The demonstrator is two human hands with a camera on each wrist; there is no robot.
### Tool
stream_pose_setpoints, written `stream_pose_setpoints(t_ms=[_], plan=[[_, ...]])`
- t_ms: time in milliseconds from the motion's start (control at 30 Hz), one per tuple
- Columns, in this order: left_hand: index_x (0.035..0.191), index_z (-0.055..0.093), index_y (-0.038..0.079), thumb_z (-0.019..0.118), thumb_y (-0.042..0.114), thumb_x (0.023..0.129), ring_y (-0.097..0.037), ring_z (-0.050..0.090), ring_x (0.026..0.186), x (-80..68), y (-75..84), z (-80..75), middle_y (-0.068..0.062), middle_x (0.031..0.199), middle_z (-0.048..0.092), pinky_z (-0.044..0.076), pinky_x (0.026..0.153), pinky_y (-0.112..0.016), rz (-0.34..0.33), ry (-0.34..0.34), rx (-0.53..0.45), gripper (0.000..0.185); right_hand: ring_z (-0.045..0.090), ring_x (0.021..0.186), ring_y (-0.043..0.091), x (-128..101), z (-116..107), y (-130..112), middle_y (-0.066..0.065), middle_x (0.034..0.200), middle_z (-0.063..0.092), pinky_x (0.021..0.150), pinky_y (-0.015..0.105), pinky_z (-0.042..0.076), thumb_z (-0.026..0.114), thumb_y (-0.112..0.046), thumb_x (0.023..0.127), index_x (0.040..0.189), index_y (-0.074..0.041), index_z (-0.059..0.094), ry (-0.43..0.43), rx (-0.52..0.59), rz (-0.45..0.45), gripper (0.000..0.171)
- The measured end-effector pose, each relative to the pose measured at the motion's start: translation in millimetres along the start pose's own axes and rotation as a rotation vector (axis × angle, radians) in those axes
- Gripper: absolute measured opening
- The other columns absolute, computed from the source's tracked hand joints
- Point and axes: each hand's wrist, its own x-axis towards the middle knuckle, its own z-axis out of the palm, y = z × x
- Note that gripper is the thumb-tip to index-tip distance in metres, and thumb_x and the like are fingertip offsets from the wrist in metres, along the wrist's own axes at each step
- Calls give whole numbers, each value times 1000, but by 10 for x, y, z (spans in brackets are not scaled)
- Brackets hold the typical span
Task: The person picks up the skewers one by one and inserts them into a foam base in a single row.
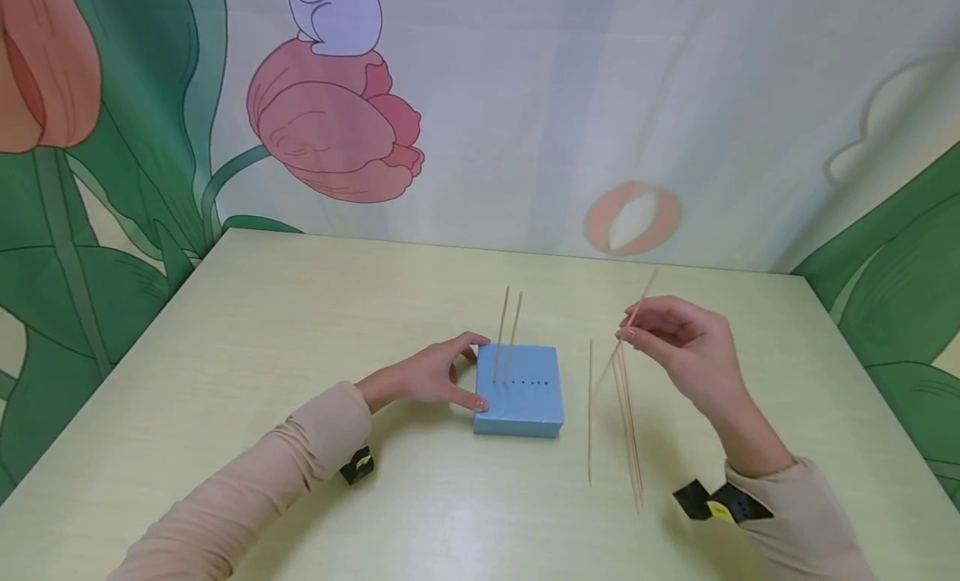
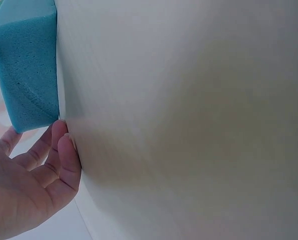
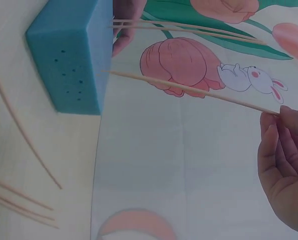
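A blue foam block (image 1: pixel 521 406) lies on the table, a row of small holes across its top. Two thin wooden sticks (image 1: pixel 515 323) stand upright in its left holes. My left hand (image 1: pixel 431 371) holds the block's left side, thumb near the front and index finger at the back corner. In the left wrist view, curled fingertips (image 2: pixel 62 150) touch the foam. To the right of the block, my right hand (image 1: pixel 686 339) pinches another wooden stick (image 3: pixel 194 91) between thumb and fingers. This stick slants, its lower end pointing down and left.
One loose stick (image 1: pixel 589 414) lies right of the block. Several more sticks (image 1: pixel 630 439) lie close together beyond it, below my right hand. A curtain (image 1: pixel 487 131) printed with flowers hangs behind the table's back edge. Small holes (image 3: pixel 73 70) also show on the block's side.
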Motion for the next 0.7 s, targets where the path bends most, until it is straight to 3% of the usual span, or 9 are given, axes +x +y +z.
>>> stream_pose_setpoints(t_ms=[167,467,700], plan=[[137,30,15,78,33,71,-18,48,72,-5,21,-4,-10,121,47,40,69,-28,-10,2,-7,84,63,72,11,42,102,-39,0,80,65,67,20,49,64,16,74,89,9,61,-1,62,-16,16],[136,31,15,79,32,71,-17,48,67,14,-1,-1,-11,120,47,40,68,-27,8,4,-18,82,62,73,10,124,258,-18,0,80,64,68,21,49,64,17,74,86,6,63,-25,45,-97,17],[135,31,14,79,32,71,-17,47,65,10,3,-1,-13,121,47,40,67,-27,14,-2,-24,83,61,73,10,187,398,13,0,81,65,69,22,49,64,17,74,85,8,62,-48,112,-136,14]])
